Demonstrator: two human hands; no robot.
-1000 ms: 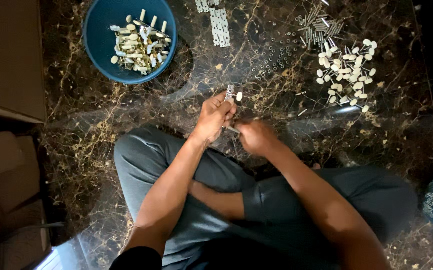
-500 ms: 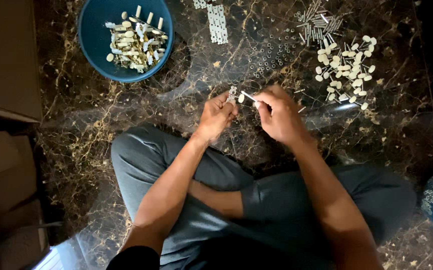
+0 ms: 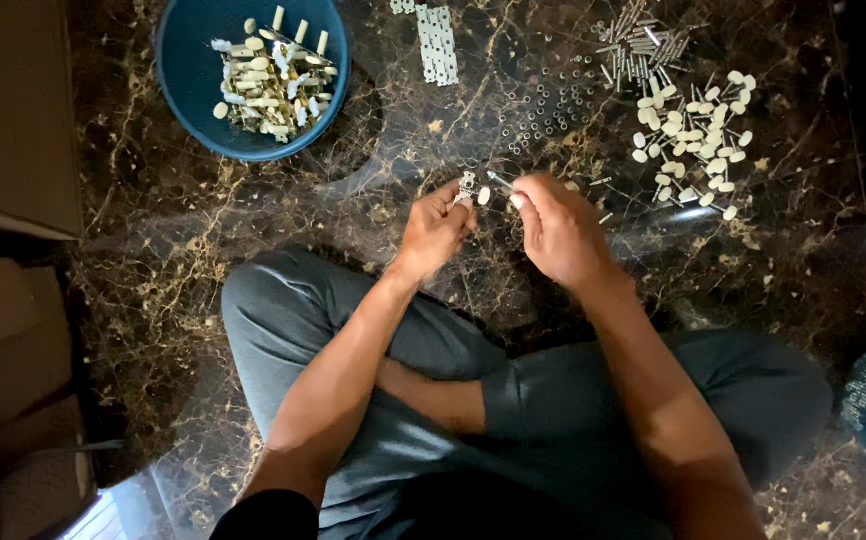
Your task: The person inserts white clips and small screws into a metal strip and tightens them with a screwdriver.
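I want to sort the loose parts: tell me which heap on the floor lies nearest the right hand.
The heap of cream caps, just beyond the right hand; the metal pins and small rings lie farther out.

Dim light falls from above onto my hands, leaving my forearms warm-toned and my lap dark. The polished marble floor (image 3: 203, 260) throws back soft, smeared glare. The corners sink into shadow, the right edge almost black. Small parts look slightly soft, not crisp.
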